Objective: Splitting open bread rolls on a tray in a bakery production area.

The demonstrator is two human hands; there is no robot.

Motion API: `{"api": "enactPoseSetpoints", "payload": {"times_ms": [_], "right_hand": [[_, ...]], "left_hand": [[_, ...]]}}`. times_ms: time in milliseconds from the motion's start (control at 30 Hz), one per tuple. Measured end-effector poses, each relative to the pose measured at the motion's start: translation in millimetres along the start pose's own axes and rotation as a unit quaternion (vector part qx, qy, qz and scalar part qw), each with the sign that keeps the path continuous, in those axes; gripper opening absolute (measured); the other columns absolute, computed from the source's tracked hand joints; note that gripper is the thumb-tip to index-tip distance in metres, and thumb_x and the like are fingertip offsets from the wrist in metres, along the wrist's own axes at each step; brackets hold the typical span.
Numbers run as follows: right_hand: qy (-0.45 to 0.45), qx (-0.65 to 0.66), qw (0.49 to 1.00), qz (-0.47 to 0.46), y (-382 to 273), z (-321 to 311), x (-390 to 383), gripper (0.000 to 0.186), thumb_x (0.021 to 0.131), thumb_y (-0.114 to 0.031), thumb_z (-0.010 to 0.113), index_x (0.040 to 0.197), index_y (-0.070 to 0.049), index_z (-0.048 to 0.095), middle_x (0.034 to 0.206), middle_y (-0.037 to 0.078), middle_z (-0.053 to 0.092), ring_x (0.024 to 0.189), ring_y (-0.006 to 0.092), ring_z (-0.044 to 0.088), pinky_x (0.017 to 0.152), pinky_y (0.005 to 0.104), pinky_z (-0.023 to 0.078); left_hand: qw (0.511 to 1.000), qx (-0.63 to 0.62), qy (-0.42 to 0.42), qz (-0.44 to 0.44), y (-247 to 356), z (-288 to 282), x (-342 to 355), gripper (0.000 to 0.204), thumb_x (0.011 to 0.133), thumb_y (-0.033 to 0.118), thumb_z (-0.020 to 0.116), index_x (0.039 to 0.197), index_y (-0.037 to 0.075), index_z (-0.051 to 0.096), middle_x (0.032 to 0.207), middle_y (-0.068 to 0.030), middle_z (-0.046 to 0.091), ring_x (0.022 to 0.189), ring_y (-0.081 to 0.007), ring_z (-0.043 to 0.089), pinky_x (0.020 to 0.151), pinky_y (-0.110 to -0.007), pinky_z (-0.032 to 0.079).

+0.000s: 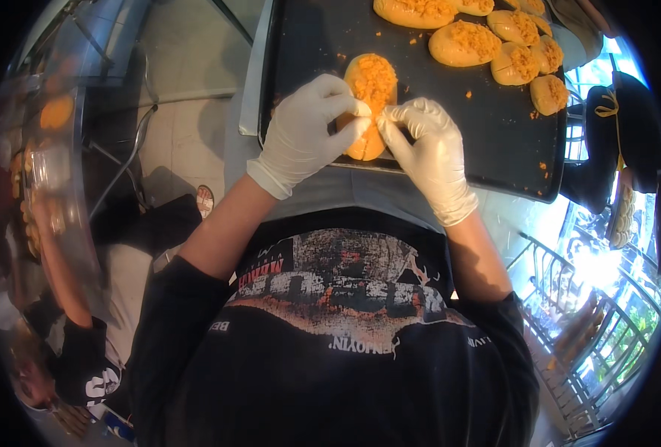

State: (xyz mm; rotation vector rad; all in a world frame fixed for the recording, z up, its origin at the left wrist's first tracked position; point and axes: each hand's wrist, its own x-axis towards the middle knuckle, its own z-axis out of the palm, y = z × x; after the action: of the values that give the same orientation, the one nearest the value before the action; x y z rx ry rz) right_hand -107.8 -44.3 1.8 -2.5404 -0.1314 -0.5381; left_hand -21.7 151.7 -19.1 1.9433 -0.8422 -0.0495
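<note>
An oval golden bread roll (pixel 367 147) lies near the front edge of a dark baking tray (pixel 300 45). Crumbly orange topping (pixel 376 78) covers its far half, and a slit runs down the barer near end. Both my hands wear thin white gloves. From the left, my left hand (pixel 312 127) brings thumb and forefinger together in a pinch over the roll's middle. My right hand (pixel 431 145) pinches close beside it, fingertips at the roll's right side. Whatever is between the fingertips is too small or hidden to tell.
Several topped rolls (pixel 464 43) crowd the tray's far right, with stray crumbs (pixel 468 94) around them. At the left, another person's arm (pixel 66 276) reaches over a table holding more bread. A black metal railing (pixel 598 320) stands at the right in bright light.
</note>
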Motion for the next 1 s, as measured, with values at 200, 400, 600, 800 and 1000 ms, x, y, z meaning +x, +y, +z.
{"api": "enactPoseSetpoints", "payload": {"times_ms": [200, 400, 600, 800, 1000], "right_hand": [[-0.05, 0.037, 0.998, -0.008, 0, -5, -17, 0.013, 0.084, -0.013, 0.083, 0.092, -0.006, 0.075, 0.087, 0.008, 0.07, 0.084, 0.0291, 0.069, 0.076, 0.041, 0.056], [-0.06, 0.027, 0.998, -0.02, -5, -13, -24, 0.013, 0.083, -0.014, 0.083, 0.091, -0.01, 0.073, 0.087, 0.005, 0.068, 0.085, 0.0293, 0.068, 0.078, 0.0433, 0.055], [-0.036, 0.021, 0.999, -0.017, -6, -7, -21, 0.019, 0.082, -0.014, 0.083, 0.097, -0.011, 0.073, 0.092, 0.006, 0.068, 0.086, 0.03, 0.066, 0.078, 0.0442, 0.052], [0.015, -0.024, 0.999, -0.018, 1, 6, -18, 0.019, 0.082, -0.007, 0.084, 0.098, -0.008, 0.074, 0.085, 0.007, 0.066, 0.077, 0.0259, 0.062, 0.073, 0.0384, 0.051], [0.013, 0.037, 0.999, 0.015, 4, -4, -17, 0.024, 0.081, -0.009, 0.085, 0.102, -0.009, 0.073, 0.088, 0.007, 0.065, 0.082, 0.0262, 0.061, 0.075, 0.039, 0.051]], "left_hand": [[0.991, 0.077, -0.055, 0.096, 0, -12, -8, 0.014, 0.086, 0.011, 0.081, 0.1, 0.009, 0.078, 0.103, -0.0047, 0.07, 0.083, -0.0214, 0.067, 0.071, -0.033, 0.05], [0.99, 0.093, -0.078, 0.073, 9, -18, -19, 0.015, 0.085, 0.017, 0.083, 0.099, 0.014, 0.079, 0.103, -0.0023, 0.071, 0.09, -0.0216, 0.067, 0.083, -0.036, 0.047], [0.994, 0.071, -0.065, 0.059, 6, -15, -15, 0.019, 0.084, 0.016, 0.084, 0.102, 0.015, 0.078, 0.101, -0.0017, 0.071, 0.092, -0.0217, 0.066, 0.086, -0.037, 0.046], [0.989, 0.116, -0.016, 0.094, -1, -9, -6, 0.021, 0.084, 0.015, 0.085, 0.104, 0.014, 0.078, 0.101, -0.0033, 0.071, 0.091, -0.0228, 0.065, 0.084, -0.038, 0.047], [0.99, 0.083, 0.013, 0.116, -1, -12, -4, 0.021, 0.084, 0.016, 0.083, 0.104, 0.016, 0.078, 0.099, 0.0, 0.069, 0.089, -0.0238, 0.063, 0.084, -0.04, 0.047]]}}
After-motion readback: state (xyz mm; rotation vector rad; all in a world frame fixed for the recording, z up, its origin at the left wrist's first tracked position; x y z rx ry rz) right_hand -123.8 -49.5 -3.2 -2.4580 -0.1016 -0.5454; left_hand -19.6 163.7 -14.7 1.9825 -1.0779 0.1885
